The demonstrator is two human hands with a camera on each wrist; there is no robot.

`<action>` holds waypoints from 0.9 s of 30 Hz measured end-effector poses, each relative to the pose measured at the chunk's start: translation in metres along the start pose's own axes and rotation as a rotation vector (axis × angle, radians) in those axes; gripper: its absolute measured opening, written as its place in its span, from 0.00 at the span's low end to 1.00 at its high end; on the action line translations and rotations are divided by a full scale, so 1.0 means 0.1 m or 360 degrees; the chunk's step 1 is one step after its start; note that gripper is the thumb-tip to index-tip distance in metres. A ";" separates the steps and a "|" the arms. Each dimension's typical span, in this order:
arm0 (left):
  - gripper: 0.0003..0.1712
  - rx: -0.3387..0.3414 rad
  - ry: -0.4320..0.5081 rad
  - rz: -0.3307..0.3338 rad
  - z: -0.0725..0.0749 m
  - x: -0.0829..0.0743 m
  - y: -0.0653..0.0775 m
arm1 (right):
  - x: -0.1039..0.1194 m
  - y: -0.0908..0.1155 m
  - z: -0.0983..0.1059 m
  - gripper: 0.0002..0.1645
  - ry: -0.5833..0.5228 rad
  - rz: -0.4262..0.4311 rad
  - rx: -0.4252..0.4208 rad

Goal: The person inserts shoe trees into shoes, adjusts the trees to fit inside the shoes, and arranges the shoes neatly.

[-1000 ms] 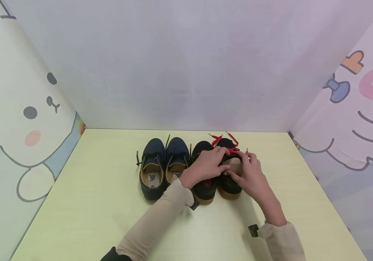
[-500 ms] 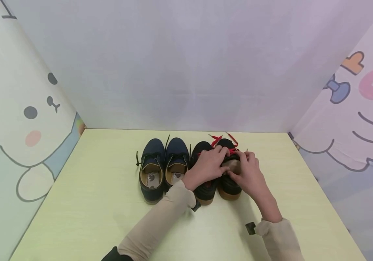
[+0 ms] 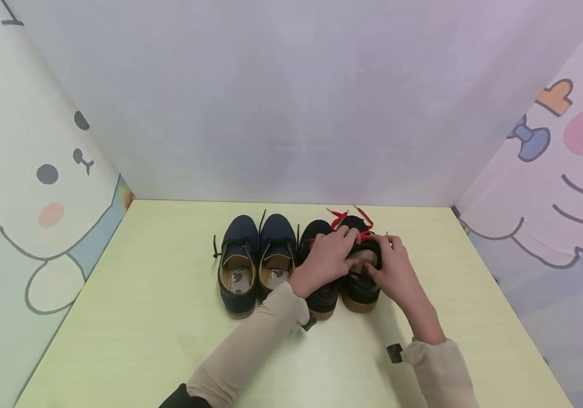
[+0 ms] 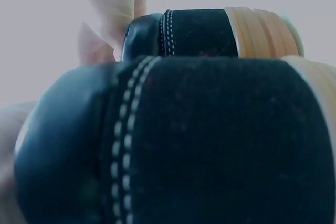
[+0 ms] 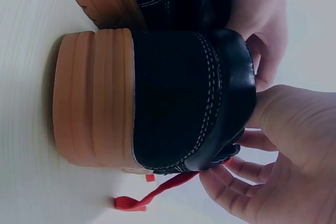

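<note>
Two black shoes with red laces and tan soles stand side by side. Both hands work at the right-hand black shoe [image 3: 361,290]. My left hand [image 3: 327,255] reaches over the left-hand black shoe [image 3: 314,228], its fingers at the red laces [image 3: 366,236] and its thumb by the left of the opening. My right hand [image 3: 395,271] grips the collar's right side, thumb at the opening. In the right wrist view, its curled fingers lie near the hanging red lace [image 5: 168,186]. In the left wrist view the near black heel [image 4: 220,140] covers much; exact fingertip contact is partly hidden.
A pair of navy shoes [image 3: 238,232] with dark laces stands just left of the black pair, toes toward the back. All stand on a pale yellow table [image 3: 143,317]. A plain curtain [image 3: 291,102] hangs behind, with cartoon-printed sheets at both sides.
My right hand has shifted very slightly right, its thumb drawing back from my left thumb across the shoe opening. My left hand and the shoes stay nearly where they were.
</note>
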State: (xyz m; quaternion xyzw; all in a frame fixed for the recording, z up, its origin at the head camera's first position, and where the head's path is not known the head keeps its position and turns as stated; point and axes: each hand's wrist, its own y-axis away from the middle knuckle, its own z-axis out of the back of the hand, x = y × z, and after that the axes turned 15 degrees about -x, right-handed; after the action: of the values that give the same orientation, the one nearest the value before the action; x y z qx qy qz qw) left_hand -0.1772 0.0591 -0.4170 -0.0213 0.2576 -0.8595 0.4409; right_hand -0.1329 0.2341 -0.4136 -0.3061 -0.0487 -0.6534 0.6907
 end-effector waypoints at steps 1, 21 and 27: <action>0.24 -0.0012 -0.0006 -0.0004 0.00 0.00 0.00 | 0.00 0.00 0.00 0.41 0.0010 0.0004 -0.0007; 0.17 -0.0134 -0.0075 -0.0087 -0.08 -0.03 0.01 | 0.06 -0.03 -0.02 0.38 0.0190 0.0009 -0.0061; 0.10 -0.0198 -0.0113 -0.0107 -0.08 -0.03 0.03 | 0.06 -0.03 -0.07 0.34 0.0186 0.0015 -0.0135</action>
State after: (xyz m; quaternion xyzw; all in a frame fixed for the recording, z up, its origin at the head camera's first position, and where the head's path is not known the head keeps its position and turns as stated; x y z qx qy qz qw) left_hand -0.1757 0.0634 -0.4250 -0.0879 0.2939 -0.8549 0.4185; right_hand -0.1368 0.2254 -0.4149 -0.2968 0.0209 -0.6684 0.6817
